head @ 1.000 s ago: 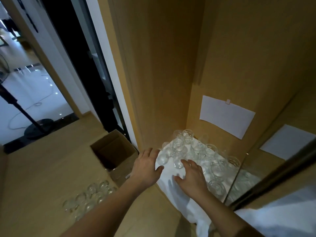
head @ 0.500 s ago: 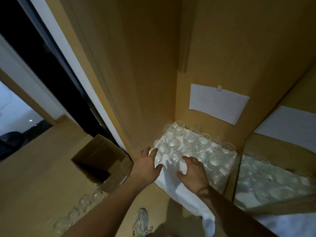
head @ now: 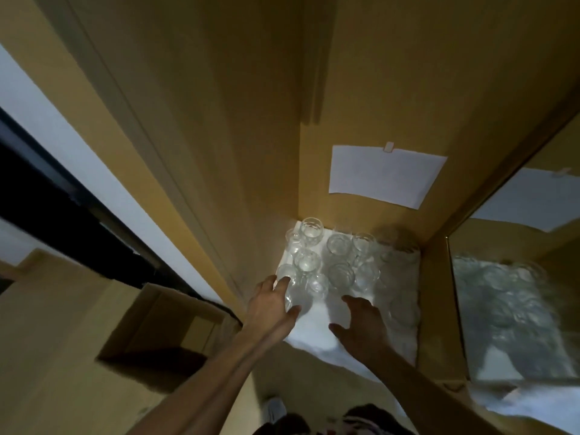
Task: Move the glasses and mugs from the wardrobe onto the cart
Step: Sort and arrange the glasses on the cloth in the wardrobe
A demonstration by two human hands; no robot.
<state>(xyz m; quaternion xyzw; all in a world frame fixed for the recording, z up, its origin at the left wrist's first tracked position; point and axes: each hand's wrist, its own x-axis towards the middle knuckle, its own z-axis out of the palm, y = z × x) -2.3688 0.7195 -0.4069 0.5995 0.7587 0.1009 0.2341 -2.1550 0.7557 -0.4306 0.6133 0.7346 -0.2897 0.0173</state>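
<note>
The left hand's (head: 271, 304) fingers (head: 282, 282) curl around a clear glass (head: 296, 298) at the near left corner of the wardrobe shelf. The right hand (head: 361, 324) hovers beside it, fingers spread apart, gripping nothing. More glasses (head: 337, 265) stand clustered on a white cloth (head: 314, 335) covering the shelf (some are blurred). A paper sheet (head: 384, 175) is taped to the wooden back wall (head: 408, 89). An open cardboard box (head: 163, 328) sits lower left. A mirrored panel (head: 514, 309) stands right.
</note>
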